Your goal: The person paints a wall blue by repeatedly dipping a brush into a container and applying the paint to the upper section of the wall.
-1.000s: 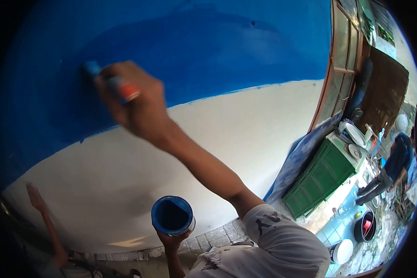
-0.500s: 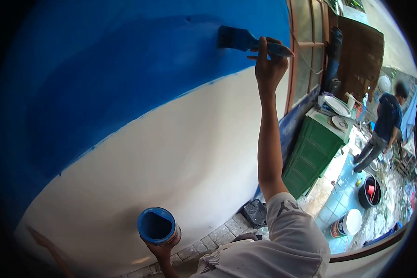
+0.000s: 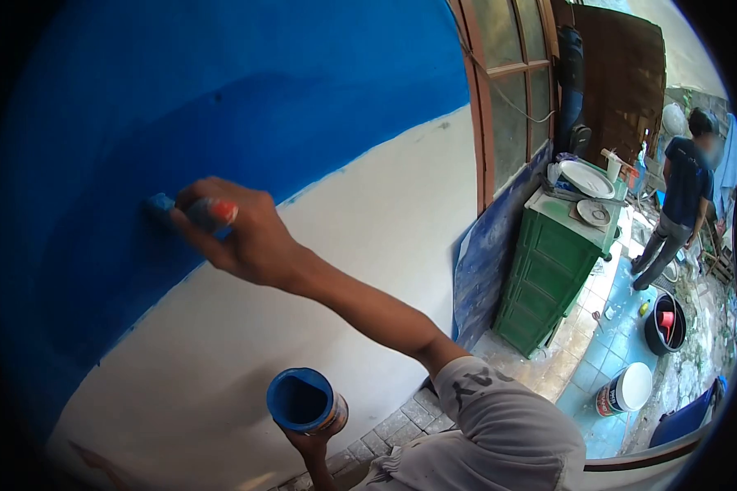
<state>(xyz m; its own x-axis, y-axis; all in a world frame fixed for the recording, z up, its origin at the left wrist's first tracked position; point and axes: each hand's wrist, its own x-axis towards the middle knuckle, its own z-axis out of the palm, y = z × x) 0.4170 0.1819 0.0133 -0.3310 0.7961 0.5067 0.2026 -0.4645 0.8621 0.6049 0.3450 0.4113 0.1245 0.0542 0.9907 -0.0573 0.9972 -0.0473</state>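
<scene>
My right hand point(image 3: 237, 233) is closed round the handle of a paintbrush point(image 3: 162, 203), whose bristles are against the blue part of the wall point(image 3: 246, 139). The handle has a red end. Darker, wet-looking blue surrounds the brush. Below an uneven edge the wall is white point(image 3: 368, 237). Low in the view, my left hand point(image 3: 307, 444) holds a paint can point(image 3: 301, 401) from beneath, its open top facing me. Blue paint coats its rim and inside.
A framed window point(image 3: 512, 82) adjoins the wall on the right. Beyond it stand a green cabinet point(image 3: 544, 266) with dishes on top, a white bucket point(image 3: 630, 389), a black tub point(image 3: 665, 327) and another person point(image 3: 684, 192).
My right hand has swept left and down with the brush, from near the window to the left part of the blue area. The view has shifted slightly; my left hand still holds the can.
</scene>
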